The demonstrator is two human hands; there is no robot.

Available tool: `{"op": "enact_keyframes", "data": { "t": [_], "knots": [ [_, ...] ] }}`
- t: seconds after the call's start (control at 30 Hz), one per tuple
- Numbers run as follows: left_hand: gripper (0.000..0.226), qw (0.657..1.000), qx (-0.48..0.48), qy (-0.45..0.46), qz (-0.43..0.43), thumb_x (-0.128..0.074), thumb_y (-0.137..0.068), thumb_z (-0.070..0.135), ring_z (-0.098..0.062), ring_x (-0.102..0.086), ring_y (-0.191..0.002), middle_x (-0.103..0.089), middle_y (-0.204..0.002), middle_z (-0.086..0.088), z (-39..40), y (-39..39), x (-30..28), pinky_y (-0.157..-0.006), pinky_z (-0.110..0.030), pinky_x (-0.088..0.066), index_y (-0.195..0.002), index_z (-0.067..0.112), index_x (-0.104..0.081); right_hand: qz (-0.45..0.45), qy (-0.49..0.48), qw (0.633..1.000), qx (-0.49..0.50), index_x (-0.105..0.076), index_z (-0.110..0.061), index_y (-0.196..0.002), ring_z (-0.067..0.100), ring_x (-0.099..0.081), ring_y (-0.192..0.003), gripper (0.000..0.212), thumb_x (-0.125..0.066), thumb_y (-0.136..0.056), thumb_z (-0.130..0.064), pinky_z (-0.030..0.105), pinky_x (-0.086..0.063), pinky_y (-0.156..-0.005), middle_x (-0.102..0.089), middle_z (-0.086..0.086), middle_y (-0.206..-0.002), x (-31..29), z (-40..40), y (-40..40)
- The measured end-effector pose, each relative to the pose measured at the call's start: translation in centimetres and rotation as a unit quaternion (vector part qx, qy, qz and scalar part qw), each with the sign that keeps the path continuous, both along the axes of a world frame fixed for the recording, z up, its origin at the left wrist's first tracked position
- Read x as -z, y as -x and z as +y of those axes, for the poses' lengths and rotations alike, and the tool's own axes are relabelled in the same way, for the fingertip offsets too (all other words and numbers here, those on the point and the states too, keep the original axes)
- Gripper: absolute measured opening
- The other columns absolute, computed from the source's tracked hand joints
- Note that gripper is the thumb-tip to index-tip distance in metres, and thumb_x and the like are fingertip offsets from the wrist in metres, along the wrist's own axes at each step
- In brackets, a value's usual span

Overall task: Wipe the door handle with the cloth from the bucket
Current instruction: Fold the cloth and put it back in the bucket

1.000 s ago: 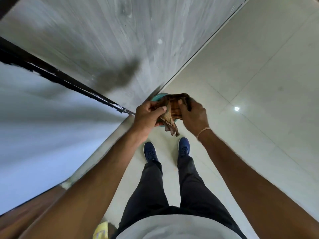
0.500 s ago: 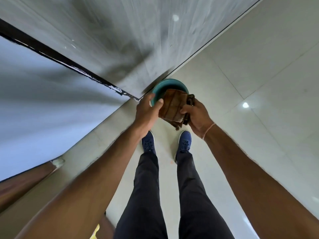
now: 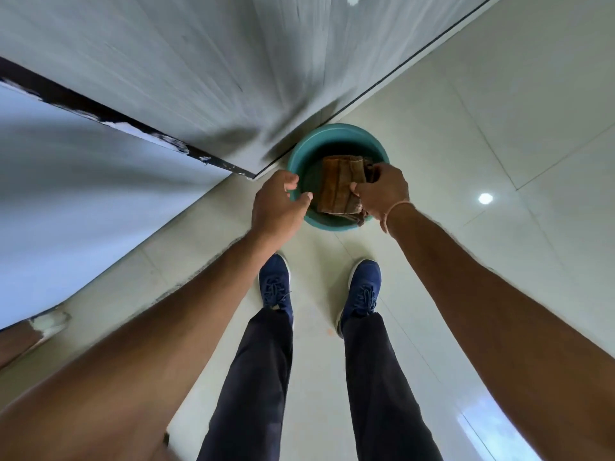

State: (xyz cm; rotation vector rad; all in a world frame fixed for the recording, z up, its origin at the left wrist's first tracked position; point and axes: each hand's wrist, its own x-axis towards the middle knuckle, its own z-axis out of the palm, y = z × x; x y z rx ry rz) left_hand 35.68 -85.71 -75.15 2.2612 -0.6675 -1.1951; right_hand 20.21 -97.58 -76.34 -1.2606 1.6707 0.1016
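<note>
A folded brown cloth (image 3: 339, 184) hangs over the mouth of a teal bucket (image 3: 336, 136) that stands on the floor by the foot of a grey door (image 3: 206, 71). My right hand (image 3: 382, 191) grips the cloth by its right edge. My left hand (image 3: 278, 204) hovers at the bucket's left rim with its fingers curled and apart, holding nothing. No door handle is in view.
Pale glossy floor tiles (image 3: 499, 111) spread to the right. A black door edge (image 3: 109, 114) and a light wall (image 3: 66, 181) run along the left. My blue shoes (image 3: 276, 287) stand just behind the bucket.
My left hand has let go of the cloth. Both hands and the cloth have dropped down over the bucket, which now shows in full as the view tilts down.
</note>
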Motion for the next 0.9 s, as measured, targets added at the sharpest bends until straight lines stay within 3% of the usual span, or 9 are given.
{"op": "enact_keyframes", "data": {
  "t": [0.13, 0.23, 0.4, 0.5, 0.6, 0.73, 0.9],
  "knots": [
    [0.052, 0.976, 0.169, 0.023, -0.136, -0.073, -0.102, 0.025, -0.026, -0.049, -0.148, -0.059, -0.155, -0.006, 0.3, -0.8, 6.6, -0.120, -0.044, -0.044, -0.150, 0.013, -0.057, 0.031, 0.029, 0.997, -0.068, -0.060, -0.019, -0.134, 0.035, -0.061, -0.121, 0.042, -0.069, -0.094, -0.021, 0.044, -0.051, -0.106, -0.066, 0.011, -0.131, 8.6, -0.9, -1.4],
    [0.062, 0.945, 0.264, 0.069, -0.182, -0.073, -0.101, 0.019, -0.032, -0.033, -0.163, -0.045, -0.169, -0.014, 0.9, -1.0, 11.1, -0.131, -0.048, -0.038, -0.157, 0.005, -0.050, 0.049, 0.031, 0.993, -0.100, -0.065, -0.021, -0.131, 0.036, -0.065, -0.118, 0.039, -0.066, -0.092, -0.020, 0.038, -0.051, -0.102, -0.071, 0.011, -0.126, 14.5, -1.6, -2.2],
    [0.071, 0.934, 0.293, 0.080, -0.186, -0.065, -0.106, 0.029, -0.029, -0.019, -0.170, -0.023, -0.181, -0.011, 1.9, -1.0, 16.2, -0.134, -0.042, -0.032, -0.167, 0.008, -0.036, 0.062, 0.020, 0.989, -0.130, -0.066, -0.018, -0.137, 0.036, -0.065, -0.126, 0.041, -0.070, -0.098, -0.028, 0.034, -0.052, -0.104, -0.071, 0.016, -0.133, 22.4, -2.8, -3.8],
    [0.071, 0.933, 0.300, 0.078, -0.184, -0.062, -0.108, 0.032, -0.028, -0.018, -0.170, -0.020, -0.182, -0.010, 2.3, -0.7, 17.7, -0.131, -0.043, -0.037, -0.169, 0.009, -0.033, 0.065, 0.004, 0.989, -0.132, -0.068, -0.010, -0.137, 0.036, -0.066, -0.126, 0.046, -0.067, -0.102, -0.040, 0.035, -0.052, -0.102, -0.071, 0.018, -0.134, 25.9, -3.4, -4.3],
    [0.068, 0.930, 0.302, 0.077, -0.196, -0.061, -0.109, 0.033, -0.027, -0.016, -0.170, -0.020, -0.182, -0.009, 2.5, -0.3, 18.3, -0.132, -0.045, -0.038, -0.168, 0.009, -0.035, 0.095, 0.003, 0.988, -0.124, -0.065, -0.001, -0.138, 0.036, -0.064, -0.130, 0.056, -0.065, -0.103, -0.045, 0.036, -0.049, -0.106, -0.068, 0.021, -0.137, 27.8, -3.6, -4.4],
    [0.067, 0.941, 0.282, 0.067, -0.173, -0.059, -0.110, 0.032, -0.022, -0.013, -0.171, -0.018, -0.182, -0.005, 2.3, -0.2, 18.0, -0.129, -0.043, -0.040, -0.169, 0.012, -0.033, 0.131, 0.023, 0.982, -0.133, -0.055, 0.004, -0.142, 0.035, -0.058, -0.138, 0.039, -0.056, -0.109, -0.016, 0.035, -0.044, -0.112, -0.062, 0.023, -0.144, 27.1, -3.9, -3.6],
    [0.067, 0.949, 0.272, 0.043, -0.152, -0.061, -0.110, 0.027, -0.021, -0.014, -0.171, -0.018, -0.183, -0.004, 0.9, 0.0, 14.7, -0.126, -0.048, -0.045, -0.169, 0.013, -0.032, 0.102, 0.053, 0.978, -0.173, -0.068, -0.013, -0.137, 0.039, -0.067, -0.124, 0.041, -0.067, -0.096, -0.022, 0.038, -0.053, -0.109, -0.072, 0.021, -0.128, 21.3, -3.4, -2.2]
  ]
}}
